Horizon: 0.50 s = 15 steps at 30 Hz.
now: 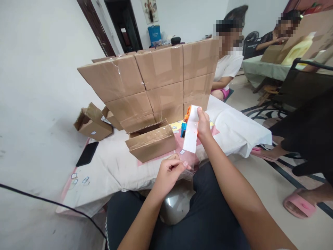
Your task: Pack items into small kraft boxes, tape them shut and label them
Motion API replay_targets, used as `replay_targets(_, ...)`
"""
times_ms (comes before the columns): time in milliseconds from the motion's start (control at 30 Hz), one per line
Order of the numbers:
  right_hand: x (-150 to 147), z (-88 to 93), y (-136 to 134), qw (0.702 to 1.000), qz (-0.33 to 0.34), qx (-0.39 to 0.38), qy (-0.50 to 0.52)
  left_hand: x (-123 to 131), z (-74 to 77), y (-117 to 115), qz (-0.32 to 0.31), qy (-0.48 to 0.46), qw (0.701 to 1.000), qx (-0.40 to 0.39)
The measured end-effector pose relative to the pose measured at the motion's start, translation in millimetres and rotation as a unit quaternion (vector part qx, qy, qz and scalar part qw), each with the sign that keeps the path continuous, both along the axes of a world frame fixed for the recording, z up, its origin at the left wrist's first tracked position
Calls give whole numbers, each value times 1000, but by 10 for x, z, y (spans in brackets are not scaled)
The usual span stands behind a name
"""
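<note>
My right hand [204,123] is closed around an orange roll-like item [187,113] with a broad white strip [191,135] hanging down from it. Beside the strip shows a small blue and black piece [183,130]; whether it belongs to the orange item I cannot tell. My left hand [170,172] is lower, thumb and fingers pinched together near the end of a clear, film-like piece [189,161] below the strip. What exactly the fingers grip is too small to make out. Left of the strip, a small open cardboard box [153,144] stands on the table.
Stacked cardboard boxes [163,73] rise behind the small box. Further left lie another open box [93,125] and a black phone [87,153] on the white-covered table [111,173]. A person [226,69] sits beyond the stack; another person's pink slipper [299,205] is at right.
</note>
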State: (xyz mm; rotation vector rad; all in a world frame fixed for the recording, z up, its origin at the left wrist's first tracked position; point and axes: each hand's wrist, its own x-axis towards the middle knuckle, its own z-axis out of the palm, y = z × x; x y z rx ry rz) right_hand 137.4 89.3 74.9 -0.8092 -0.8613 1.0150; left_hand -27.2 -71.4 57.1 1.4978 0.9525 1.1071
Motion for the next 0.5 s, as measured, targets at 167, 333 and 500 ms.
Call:
replay_targets(167, -3, -47, 15, 999, 7, -7, -50, -20, 69, -1, 10, 29, 999, -15)
replay_targets(333, 20, -198, 168, 994, -47, -13, -102, -60, 18, 71, 37, 33, 998, -45)
replay_targets(500, 14, -332, 305, 989, -56, -15, -136, -63, -156, 175, 58, 14, 997, -55)
